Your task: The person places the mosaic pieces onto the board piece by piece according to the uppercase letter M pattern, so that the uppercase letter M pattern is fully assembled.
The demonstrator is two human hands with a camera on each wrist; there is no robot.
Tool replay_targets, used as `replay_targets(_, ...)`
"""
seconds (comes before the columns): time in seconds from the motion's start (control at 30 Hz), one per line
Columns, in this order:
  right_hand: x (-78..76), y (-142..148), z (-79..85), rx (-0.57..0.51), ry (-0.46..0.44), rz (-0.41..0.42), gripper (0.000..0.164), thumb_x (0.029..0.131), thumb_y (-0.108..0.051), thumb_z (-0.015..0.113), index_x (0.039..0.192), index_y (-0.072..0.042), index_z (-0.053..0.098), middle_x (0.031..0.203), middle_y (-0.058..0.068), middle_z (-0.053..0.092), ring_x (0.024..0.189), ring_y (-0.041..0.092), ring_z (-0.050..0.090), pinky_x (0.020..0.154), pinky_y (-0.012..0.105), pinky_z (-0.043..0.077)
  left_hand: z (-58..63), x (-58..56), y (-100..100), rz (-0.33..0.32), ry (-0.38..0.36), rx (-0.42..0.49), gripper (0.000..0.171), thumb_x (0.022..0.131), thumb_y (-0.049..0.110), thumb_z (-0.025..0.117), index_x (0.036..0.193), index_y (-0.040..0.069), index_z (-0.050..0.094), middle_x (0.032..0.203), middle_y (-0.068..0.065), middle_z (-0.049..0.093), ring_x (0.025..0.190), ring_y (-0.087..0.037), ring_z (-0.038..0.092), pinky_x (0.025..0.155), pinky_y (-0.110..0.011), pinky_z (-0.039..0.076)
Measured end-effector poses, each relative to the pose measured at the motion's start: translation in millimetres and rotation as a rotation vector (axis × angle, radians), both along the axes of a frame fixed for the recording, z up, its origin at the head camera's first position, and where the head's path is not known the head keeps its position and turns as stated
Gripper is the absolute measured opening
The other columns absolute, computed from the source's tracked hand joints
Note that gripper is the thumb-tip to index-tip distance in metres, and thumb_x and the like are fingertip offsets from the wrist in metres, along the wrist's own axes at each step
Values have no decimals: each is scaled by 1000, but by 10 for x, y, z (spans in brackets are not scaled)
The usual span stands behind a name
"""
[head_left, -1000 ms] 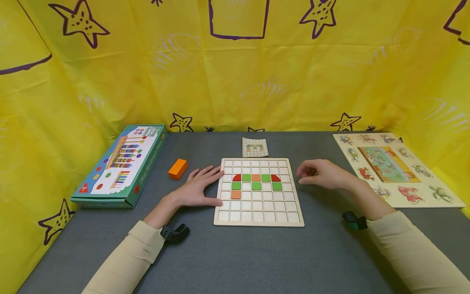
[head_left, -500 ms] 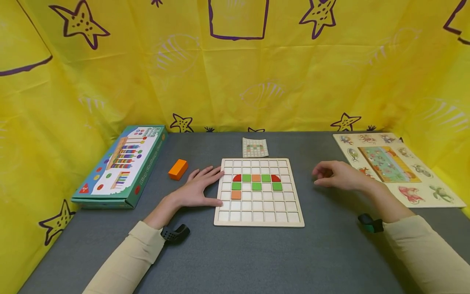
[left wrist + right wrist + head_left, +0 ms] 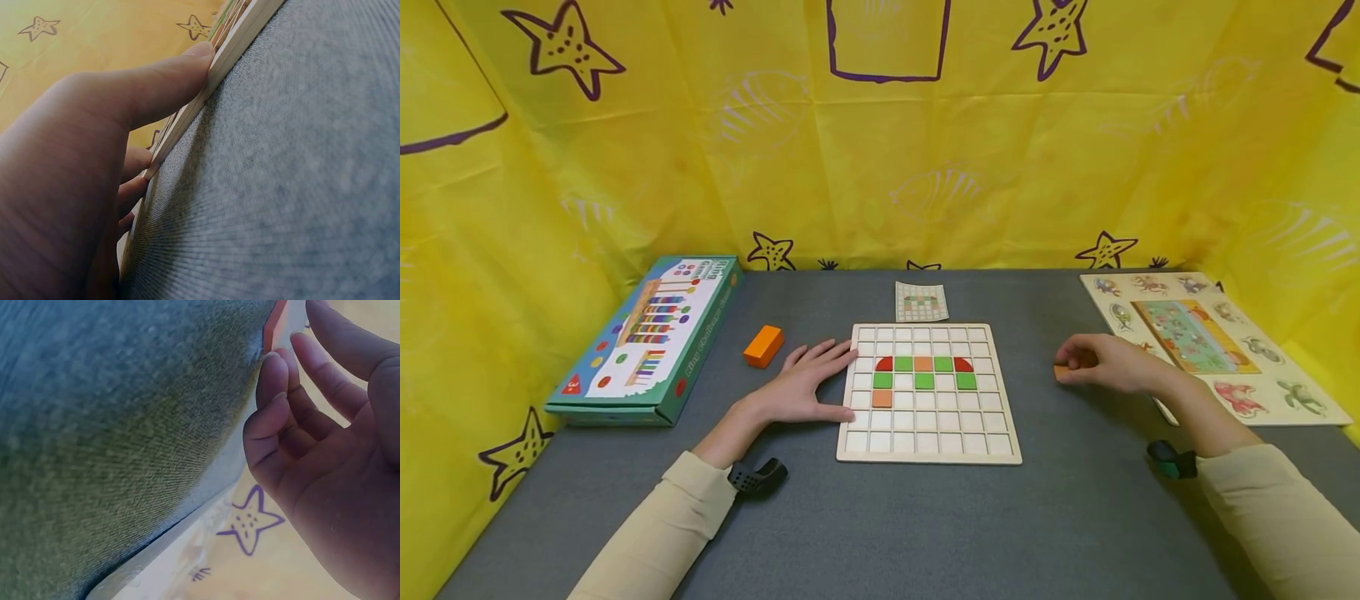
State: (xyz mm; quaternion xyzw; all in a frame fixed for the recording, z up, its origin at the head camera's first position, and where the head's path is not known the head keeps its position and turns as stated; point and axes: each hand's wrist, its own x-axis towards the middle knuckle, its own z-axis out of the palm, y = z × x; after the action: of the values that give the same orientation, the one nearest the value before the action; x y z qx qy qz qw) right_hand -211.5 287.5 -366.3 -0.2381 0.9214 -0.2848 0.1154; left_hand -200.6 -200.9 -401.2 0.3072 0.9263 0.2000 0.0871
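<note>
My left hand (image 3: pixel 797 387) lies with spread fingers at the left edge of a pale wooden grid board (image 3: pixel 928 456); in the left wrist view its thumb (image 3: pixel 162 87) touches the rim. Set in the board's cells are red quarter-round tiles (image 3: pixel 962 364), several green square tiles (image 3: pixel 924 380) and orange square tiles (image 3: pixel 882 397). Right of the board, close over the table, my right hand (image 3: pixel 1108 362) pinches a loose orange tile (image 3: pixel 1060 373), partly covered by the thumb. In the right wrist view that orange tile (image 3: pixel 273 326) shows edge-on beyond the curled fingers (image 3: pixel 272 378).
Behind the board lies a pattern card (image 3: pixel 921 302) printed with a similar grid. An orange block (image 3: pixel 763 346) sits beyond my left hand. On the left is a green-edged game box (image 3: pixel 647 342); on the right, a sea-animal puzzle board (image 3: pixel 1217 350). A yellow cloth (image 3: pixel 880 167) hangs behind.
My right hand has moved right, away from the board, and an orange tile now shows at its fingertips; a bit of green showed there earlier. The left hand and the board's tiles have stayed put.
</note>
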Motion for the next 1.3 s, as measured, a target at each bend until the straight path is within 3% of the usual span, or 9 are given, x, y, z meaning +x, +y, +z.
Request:
replay_targets(0.37,-16,45,-38,56,13,12,23,93,-18,76,107,-1,68,93,-2,64,84,17,55,77,39,47,-4,2,-3,-2,3,-1,101,85,63,71,162,15,27,167,-6,20,152,-33,10,114,-62,2)
replay_targets(0.8,8,-23,-60,67,115,-36,21,88,-19,81,93,-7,64,82,-4,60,74,15,53,69,36,46,11,-11,8,0,1,1,100,85,62,71,161,15,28,167,-6,20,152,-32,11,114,-62,1)
replay_targets(1.3,14,-146,-22,11,50,-37,16,93,-22,76,89,-11,66,76,-6,62,71,12,55,67,27,44,-1,-3,0,2,-5,1,99,85,61,71,161,15,28,167,-5,20,152,-32,10,114,-61,1)
